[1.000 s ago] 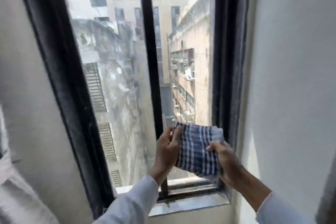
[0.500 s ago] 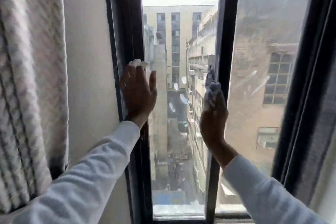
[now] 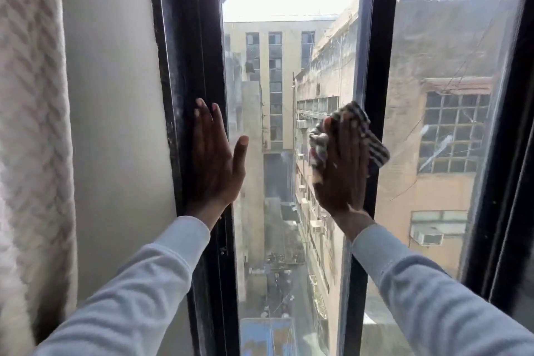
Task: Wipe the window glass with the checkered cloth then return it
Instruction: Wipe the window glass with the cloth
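Note:
My right hand [image 3: 344, 165] presses the checkered cloth [image 3: 367, 136] flat against the window, at the right edge of the middle glass pane [image 3: 277, 130] where it meets the black vertical bar [image 3: 372, 66]. The cloth is bunched, with dark and white checks showing above and to both sides of my fingers. My left hand [image 3: 215, 159] lies flat with fingers spread on the black left frame [image 3: 185, 66], its thumb over the glass. A second pane [image 3: 450, 124] lies to the right of the bar.
A pale textured curtain [image 3: 31, 139] hangs at the far left beside a plain wall [image 3: 115, 124]. The black right frame [image 3: 514, 153] closes the window. Through the glass are buildings and an alley far below.
The view shifted from the window's lower right corner to its left panes. Both hands left the cloth held between them; the right hand spread it higher on the glass, the left rests on the frame.

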Tool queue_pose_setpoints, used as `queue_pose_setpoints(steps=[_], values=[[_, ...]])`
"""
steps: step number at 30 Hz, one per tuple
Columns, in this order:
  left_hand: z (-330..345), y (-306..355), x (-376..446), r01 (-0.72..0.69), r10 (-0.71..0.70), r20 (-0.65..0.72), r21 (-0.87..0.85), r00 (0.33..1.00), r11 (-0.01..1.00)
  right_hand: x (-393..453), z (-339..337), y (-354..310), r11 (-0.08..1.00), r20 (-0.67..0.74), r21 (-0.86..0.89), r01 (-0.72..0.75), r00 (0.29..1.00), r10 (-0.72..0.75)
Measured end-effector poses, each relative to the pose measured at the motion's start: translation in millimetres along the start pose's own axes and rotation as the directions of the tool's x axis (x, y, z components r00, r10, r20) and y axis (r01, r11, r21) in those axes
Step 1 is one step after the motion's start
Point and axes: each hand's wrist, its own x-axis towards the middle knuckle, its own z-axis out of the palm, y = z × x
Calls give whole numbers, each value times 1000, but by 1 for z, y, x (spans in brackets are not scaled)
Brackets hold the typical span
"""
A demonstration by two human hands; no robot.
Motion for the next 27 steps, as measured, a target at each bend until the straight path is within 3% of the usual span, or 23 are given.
queue_pose_setpoints(steps=[1, 2, 3, 4, 5, 6, 7, 8, 10, 11, 12, 13, 14, 16, 17, 18, 19, 21, 22, 23, 24, 25, 27], values=[[2, -1, 0, 10, -10, -7, 9, 1000, 1000, -14, -3, -1, 993, 28, 28, -113, 993, 112], [3, -1, 0, 19, -19, -12, 15, 1000, 1000, -36, -5, -11, 994, 96, 61, -90, 992, 84], [4, 0, 0, 26, -26, -16, 16, 1000, 1000, -62, -3, -24, 992, 175, 96, 79, 980, -95], [4, 0, -1, 29, -29, -18, 12, 999, 999, -77, 1, -36, 940, 221, 141, 312, 915, -337], [4, 0, -1, 26, -26, -14, 3, 1000, 1000, -71, 7, -41, 832, 201, 163, 530, 808, -554], [3, -1, -1, 19, -19, -6, -10, 1000, 1000, -50, 11, -42, 744, 134, 149, 651, 732, -668], [2, -1, -1, 10, -10, -1, -23, 1000, 1000, -22, 13, -44, 737, 80, 93, 669, 733, -675], [0, -2, -1, 1, -1, -2, -35, 1000, 999, 5, 14, -42, 807, 43, 43, 589, 806, -591], [-1, -2, -2, -9, 9, -4, -64, 1000, 998, 28, 7, -36, 977, -3, 8, 213, 977, -213], [-2, 0, -2, -9, 9, 2, -74, 1000, 997, 15, 3, -41, 999, 4, 16, 31, 1000, -31], [-3, 1, -2, -5, 6, 12, -76, 1000, 997, -10, 1, -50, 997, 38, 49, -53, 998, 52], [-4, 2, -1, -2, 4, 25, -70, 1000, 998, -41, 1, -63, 997, 93, 70, 11, 995, -18], [-5, 2, -2, 0, 2, 37, -57, 999, 998, -68, 1, -74, 981, 150, 66, 184, 970, -192], [-6, 2, -2, 2, 0, 45, -43, 999, 999, -64, 5, -76, 829, 137, 39, 558, 818, -558], [-6, 2, -2, 0, 2, 49, -51, 999, 999, -40, 6, -71, 768, 113, 23, 640, 762, -638], [-6, 2, -1, -1, 4, 49, -62, 999, 998, -15, 5, -63, 768, 106, 9, 640, 764, -637], [-6, 1, -1, 0, 3, 47, -72, 999, 997, 4, 6, -54, 825, 69, -4, 565, 824, -563], [-6, 0, -1, 3, 1, 51, -84, 999, 996, 3, -2, -41, 968, 49, 59, 244, 968, -247], [-6, 1, -1, 9, -4, 57, -88, 998, 996, -17, -5, -43, 992, 80, 102, 70, 994, -78], [-6, 1, -1, 15, -10, 61, -89, 998, 996, -46, -9, -50, 989, 130, 145, -13, 991, -6], [-6, 2, -1, 18, -13, 62, -84, 998, 996, -76, -10, -59, 982, 198, 184, 50, 976, -87], [-5, 2, -1, 19, -14, 60, -75, 998, 997, -93, -10, -66, 950, 236, 226, 214, 935, -266], [-4, 1, -2, 16, -13, 53, -63, 999, 998, -71, -3, -65, 799, 166, 247, 548, 789, -592]])
